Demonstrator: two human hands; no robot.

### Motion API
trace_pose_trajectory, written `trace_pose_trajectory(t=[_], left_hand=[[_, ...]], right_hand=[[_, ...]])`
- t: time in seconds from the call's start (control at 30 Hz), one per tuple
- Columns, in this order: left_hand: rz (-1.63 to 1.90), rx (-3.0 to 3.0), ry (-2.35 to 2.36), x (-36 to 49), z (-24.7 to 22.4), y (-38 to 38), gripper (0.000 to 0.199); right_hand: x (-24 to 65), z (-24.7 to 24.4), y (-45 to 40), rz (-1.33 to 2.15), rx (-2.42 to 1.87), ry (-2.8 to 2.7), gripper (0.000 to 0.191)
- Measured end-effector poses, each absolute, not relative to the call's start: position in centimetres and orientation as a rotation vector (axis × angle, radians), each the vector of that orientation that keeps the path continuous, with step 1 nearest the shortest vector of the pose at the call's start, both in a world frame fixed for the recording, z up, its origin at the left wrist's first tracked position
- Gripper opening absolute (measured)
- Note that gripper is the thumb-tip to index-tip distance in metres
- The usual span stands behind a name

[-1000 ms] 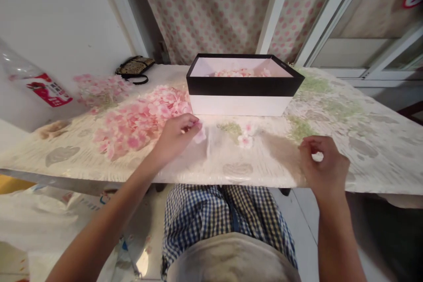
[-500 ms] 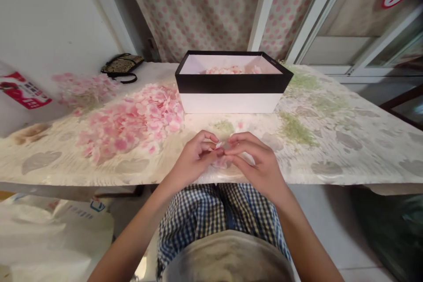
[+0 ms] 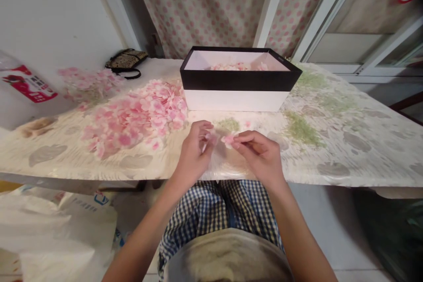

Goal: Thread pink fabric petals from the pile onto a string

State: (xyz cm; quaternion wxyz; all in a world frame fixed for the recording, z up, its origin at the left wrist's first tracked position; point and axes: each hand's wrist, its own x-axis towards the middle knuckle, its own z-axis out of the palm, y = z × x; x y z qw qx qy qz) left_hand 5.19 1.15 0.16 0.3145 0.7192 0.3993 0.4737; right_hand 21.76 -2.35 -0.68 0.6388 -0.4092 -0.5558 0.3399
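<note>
Over the desk [image 3: 188, 169], the right hand [image 3: 264, 158], reaching in from five o'clock, is pinching a pink flower [image 3: 228, 141] by its edge, fingertips together. The flower is looking light, soft, easily creased; its edge is suiting a gentle hold. At nine o'clock from it, the left hand [image 3: 195, 152], fingers curling, is clasping a blurred petal [image 3: 212, 137].

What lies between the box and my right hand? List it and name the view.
Between the box and your right hand lie a small pink flower and, left of it, a green tuft, both on the tablecloth. The head view shows it.
</note>
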Motion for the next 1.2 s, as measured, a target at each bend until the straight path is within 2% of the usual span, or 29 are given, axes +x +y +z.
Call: trace_pose_trajectory(t=[0.07,0.13,0.3,0.47,0.57,0.7,1.0,1.2], left_hand=[[1.303,2.128,1.039,5.30,0.13,0.91,0.039],[1.352,2.308,0.949,5.37,0.17,0.62,0.041],[1.426,2.381,0.763,5.46,0.23,0.20,0.017],[1.301,1.816,0.823,5.32,0.74,0.27,0.003],[1.164,1.612,0.804,5.20,1.05,0.46,0.005],[1.066,1.701,0.830,5.05,0.90,0.45,0.009],[1.060,1.834,0.693,4.62,0.47,0.29,0.011],[1.057,1.815,0.696,4.63,0.40,0.33,0.007]], right_hand=[[21.81,-0.62,-2.46,0.793,-0.922,-1.258,0.004],[21.87,-0.55,-2.55,0.842,-0.894,-1.265,0.006],[21.95,-0.50,-2.58,0.899,-0.814,-1.312,0.012],[22.00,-0.47,-2.35,0.752,-0.753,-1.401,0.015],[22.02,-0.39,-2.31,0.644,-0.731,-1.461,0.016],[21.89,-0.36,-2.35,0.690,-0.730,-1.514,0.017],[21.68,-0.25,-2.64,0.888,-0.808,-1.316,0.012],[21.77,-0.15,-2.60,0.883,-0.786,-1.360,0.011]])
